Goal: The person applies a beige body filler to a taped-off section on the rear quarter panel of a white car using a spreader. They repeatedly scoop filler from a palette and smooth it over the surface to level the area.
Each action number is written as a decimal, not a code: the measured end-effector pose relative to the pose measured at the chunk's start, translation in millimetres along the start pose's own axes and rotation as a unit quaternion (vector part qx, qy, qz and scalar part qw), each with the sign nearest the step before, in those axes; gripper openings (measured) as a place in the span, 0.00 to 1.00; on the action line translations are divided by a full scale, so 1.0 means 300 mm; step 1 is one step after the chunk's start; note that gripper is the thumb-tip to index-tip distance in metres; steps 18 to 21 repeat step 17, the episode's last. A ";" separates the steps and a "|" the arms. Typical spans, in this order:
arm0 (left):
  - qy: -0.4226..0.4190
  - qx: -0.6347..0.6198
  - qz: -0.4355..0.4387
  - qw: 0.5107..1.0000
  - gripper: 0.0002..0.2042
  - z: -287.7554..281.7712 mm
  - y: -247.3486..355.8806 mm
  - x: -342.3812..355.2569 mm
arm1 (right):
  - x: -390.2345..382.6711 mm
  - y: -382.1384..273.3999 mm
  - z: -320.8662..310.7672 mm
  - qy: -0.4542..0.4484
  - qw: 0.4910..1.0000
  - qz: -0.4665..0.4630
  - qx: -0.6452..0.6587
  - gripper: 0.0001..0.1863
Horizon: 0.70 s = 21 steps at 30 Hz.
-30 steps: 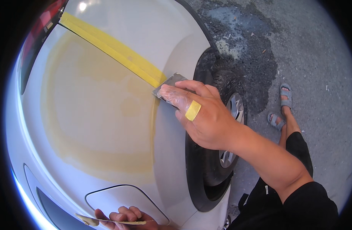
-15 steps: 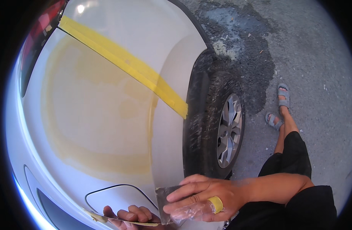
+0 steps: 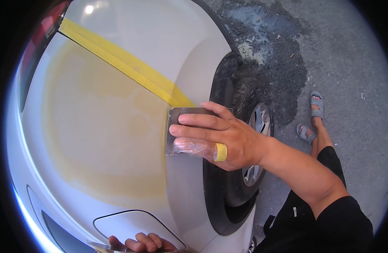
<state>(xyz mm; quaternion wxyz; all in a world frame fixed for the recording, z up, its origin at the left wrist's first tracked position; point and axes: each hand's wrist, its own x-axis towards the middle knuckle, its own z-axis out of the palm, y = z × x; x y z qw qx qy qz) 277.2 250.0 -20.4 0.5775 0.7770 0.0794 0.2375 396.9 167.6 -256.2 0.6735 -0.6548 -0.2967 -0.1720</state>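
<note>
Left hand (image 3: 141,243): at the lower edge of view, only curled fingertips showing, closed on a thin flat board (image 3: 102,246) smeared with yellowish paste; the grip itself is mostly cut off.

Fuel filler flap (image 3: 135,225): outlined in the white car body panel (image 3: 194,50), just above the left hand.

Right hand (image 3: 221,137): fingers extended and pressed flat on a thin grey metal spreader blade (image 3: 173,126), thumb beneath; one finger sheathed in clear plastic film and bound with a band of yellow tape (image 3: 220,152).

Spreader blade: held flat against the panel at the right edge of a broad patch of yellowish body filler (image 3: 101,130), just below the lower end of a diagonal strip of yellow masking tape (image 3: 126,65).

Black tyre with silver wheel (image 3: 255,126): behind the right hand.

Sandalled feet (image 3: 310,120): on grey asphalt ground (image 3: 346,55), further right.
</note>
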 end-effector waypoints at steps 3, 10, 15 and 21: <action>-0.020 -0.011 0.000 1.000 0.25 0.006 0.003 0.004 | 0.006 0.003 0.019 0.014 1.000 0.001 0.008 0.17; -0.072 -0.024 -0.008 0.997 0.25 0.007 0.008 0.016 | -0.030 0.003 0.024 -0.005 0.999 0.019 0.035 0.17; -0.094 -0.009 -0.013 0.995 0.25 -0.025 0.016 0.019 | -0.025 -0.034 -0.034 -0.017 0.999 0.030 0.019 0.18; 0.086 0.240 0.031 0.967 0.43 -0.027 0.005 -0.005 | -0.022 -0.031 -0.042 -0.006 0.999 0.031 0.016 0.18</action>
